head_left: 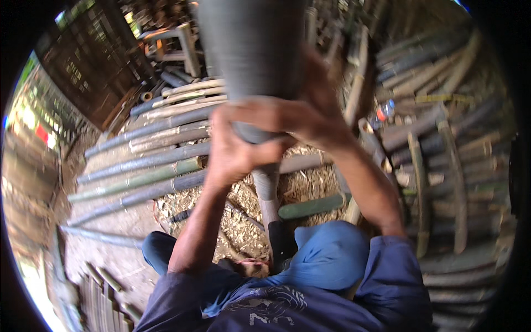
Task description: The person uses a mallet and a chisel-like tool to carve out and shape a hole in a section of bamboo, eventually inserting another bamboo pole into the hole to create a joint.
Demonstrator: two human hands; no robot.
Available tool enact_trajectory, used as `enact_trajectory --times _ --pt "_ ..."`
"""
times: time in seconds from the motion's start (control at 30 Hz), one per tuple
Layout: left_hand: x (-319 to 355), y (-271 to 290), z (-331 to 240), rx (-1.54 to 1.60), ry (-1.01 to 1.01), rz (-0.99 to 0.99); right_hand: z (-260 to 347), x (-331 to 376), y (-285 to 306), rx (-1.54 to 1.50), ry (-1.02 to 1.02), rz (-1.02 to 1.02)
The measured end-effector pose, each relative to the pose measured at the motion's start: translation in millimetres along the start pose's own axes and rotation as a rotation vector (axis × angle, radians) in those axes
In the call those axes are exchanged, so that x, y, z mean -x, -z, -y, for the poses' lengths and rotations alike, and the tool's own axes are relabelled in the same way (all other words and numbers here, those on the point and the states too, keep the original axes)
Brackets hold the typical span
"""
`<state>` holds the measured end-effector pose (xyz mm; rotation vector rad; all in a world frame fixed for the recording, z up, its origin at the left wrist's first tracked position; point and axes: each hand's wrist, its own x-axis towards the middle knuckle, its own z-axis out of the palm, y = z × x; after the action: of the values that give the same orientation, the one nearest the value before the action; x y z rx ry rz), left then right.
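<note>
A thick, dark grey bamboo pole (251, 50) rises close in front of me, blurred by motion and running out past the upper edge. My left hand (238, 144) is closed round its lower part, thumb pointing inward. My right hand (315, 113) grips the pole from the right, its fingers partly hidden behind it. Below the hands a narrower grey length (266, 182) reaches down toward the chip-covered ground between my legs. Whether it is the same pole I cannot tell. Nearby lies a flat green bamboo piece (312, 206), right of that lower length.
Several bamboo poles (149, 149) lie side by side at the left. Wood chips (243, 205) cover the ground near my knees, with a dark-handled tool (180, 216) among them. A plastic bottle (383, 112) with a blue cap stands right, before stacked bamboo (459, 205).
</note>
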<state>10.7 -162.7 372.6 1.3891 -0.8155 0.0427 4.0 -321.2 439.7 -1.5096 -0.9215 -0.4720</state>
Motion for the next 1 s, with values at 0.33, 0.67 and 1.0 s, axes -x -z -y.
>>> enact_trajectory --times 0.33,0.67,1.0 --pt "14.6 13.5 15.2 -0.118 0.012 -0.182 -7.1 1.1 -18.2 0.083 0.112 -0.201" --pt "39.0 27.5 32.8 -0.174 -0.158 -0.409 -16.0 43.4 -54.1 0.318 0.149 -0.368" --pt "-35.7 -21.6 51.0 -0.101 0.001 -0.176 -67.7 13.7 23.3 0.244 0.155 -0.335"
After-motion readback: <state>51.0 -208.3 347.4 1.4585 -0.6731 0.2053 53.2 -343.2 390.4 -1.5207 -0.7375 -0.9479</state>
